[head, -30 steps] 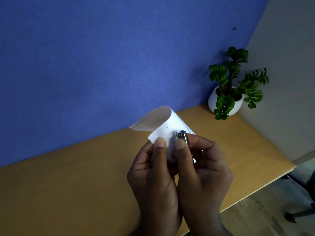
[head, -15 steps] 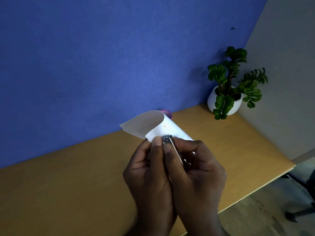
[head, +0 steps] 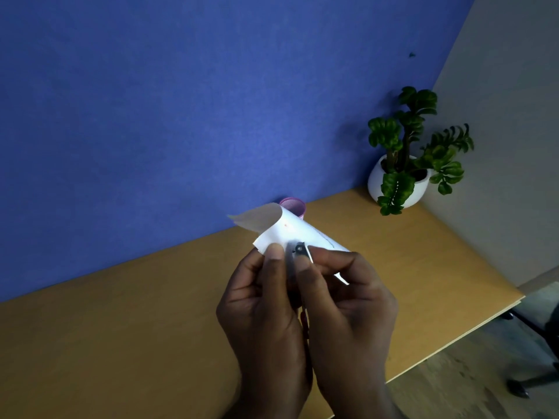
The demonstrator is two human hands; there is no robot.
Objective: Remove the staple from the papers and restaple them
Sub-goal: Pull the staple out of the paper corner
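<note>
Nearest the camera, left hand (head: 260,309) and right hand (head: 348,309) pressed side by side above the tan wooden desk (head: 121,328), knuckles touching. Left thumb and fingers pinching the near corner of the curled white sheets of paper (head: 290,229); right thumb and fingers closed on a small silver metal tool (head: 301,249), seemingly a staple remover or clipper-like lever, its tip laid against that same pinched corner. Papers held aloft between the two hands, just past the fingertips, top sheet curling back and away to the left. Staple itself too small to make out, hidden somewhere under the tool tip and the thumbs. Something red glimpsed low between the palms, not identifiable. By the look of it, still in the removal step: tool applied, no loose staple visible, sheets not separated. Left to do, judging from this: prying the staple free, squaring the sheets, restapling; no stapler visible anywhere in view. Just beyond the papers, a small pink round cup (head: 292,206) by the blue felt partition (head: 181,101). Farther off, to the right of the hands, a green leafy plant in a white round pot (head: 402,164) in the desk's corner.
</note>
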